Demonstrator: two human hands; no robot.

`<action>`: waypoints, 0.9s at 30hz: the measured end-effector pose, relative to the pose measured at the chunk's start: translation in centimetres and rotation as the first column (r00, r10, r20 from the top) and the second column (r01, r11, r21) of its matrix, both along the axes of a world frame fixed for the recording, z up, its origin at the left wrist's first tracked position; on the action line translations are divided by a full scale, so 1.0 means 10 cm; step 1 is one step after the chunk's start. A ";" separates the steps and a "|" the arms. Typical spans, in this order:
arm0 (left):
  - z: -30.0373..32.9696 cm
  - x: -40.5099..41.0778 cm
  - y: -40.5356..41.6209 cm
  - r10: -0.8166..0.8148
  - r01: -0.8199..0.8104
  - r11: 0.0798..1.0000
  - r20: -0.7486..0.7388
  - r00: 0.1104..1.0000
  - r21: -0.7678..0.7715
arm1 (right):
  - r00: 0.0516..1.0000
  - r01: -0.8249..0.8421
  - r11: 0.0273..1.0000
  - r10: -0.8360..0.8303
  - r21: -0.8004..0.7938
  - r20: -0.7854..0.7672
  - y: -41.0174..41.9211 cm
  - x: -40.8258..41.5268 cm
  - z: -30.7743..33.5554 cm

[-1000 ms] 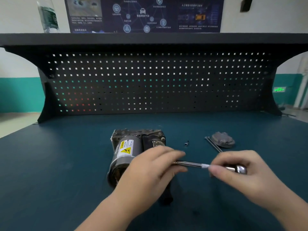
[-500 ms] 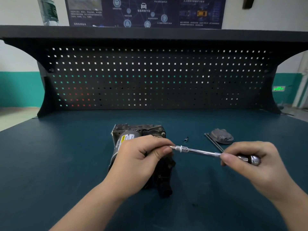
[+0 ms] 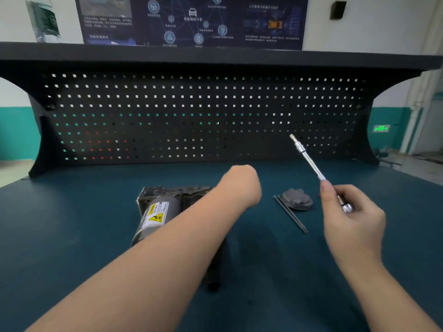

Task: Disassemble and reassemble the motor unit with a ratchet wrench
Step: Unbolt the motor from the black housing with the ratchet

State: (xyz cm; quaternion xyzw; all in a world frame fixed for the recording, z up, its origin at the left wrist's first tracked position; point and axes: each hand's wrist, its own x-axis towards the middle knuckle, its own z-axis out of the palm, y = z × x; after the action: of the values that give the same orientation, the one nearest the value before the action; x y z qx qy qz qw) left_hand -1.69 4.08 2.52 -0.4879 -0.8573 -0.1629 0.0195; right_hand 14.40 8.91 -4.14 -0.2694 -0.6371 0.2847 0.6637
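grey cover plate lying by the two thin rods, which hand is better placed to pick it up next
Left, probably. The right hand already holds the silver ratchet wrench raised off the bench, while the left hand, nothing visible in it, hovers just left of the grey cover plate.

Head camera looks forward and down, close over the workbench.

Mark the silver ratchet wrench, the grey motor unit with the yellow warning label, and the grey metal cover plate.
silver ratchet wrench (image 3: 309, 159), head view, middle of the shaft.
grey motor unit with the yellow warning label (image 3: 157, 215), head view, on the label.
grey metal cover plate (image 3: 297, 200), head view, centre of its top face.
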 end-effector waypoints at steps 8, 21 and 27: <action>-0.68 -0.06 1.01 0.148 -0.143 0.968 0.005 0.989 -0.208 | 0.964 0.139 0.988 -0.120 -0.064 0.238 0.23 -0.03 -0.12; 0.04 -0.03 0.51 0.002 -0.197 0.977 0.919 0.394 0.083 | 0.989 -0.085 0.994 0.092 -0.067 0.118 0.10 -0.08 0.00; 0.33 -0.34 -0.51 -0.064 -0.125 0.987 0.969 0.238 0.096 | 0.887 -0.178 0.984 0.167 -0.014 0.430 -0.23 -0.62 0.09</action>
State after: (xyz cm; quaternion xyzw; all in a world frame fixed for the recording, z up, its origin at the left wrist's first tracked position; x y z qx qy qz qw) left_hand -5.12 -0.98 5.84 -0.2632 -0.6805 -0.4939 -0.4730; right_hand 8.23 6.58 -3.26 -0.2591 -0.7927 0.2677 0.4825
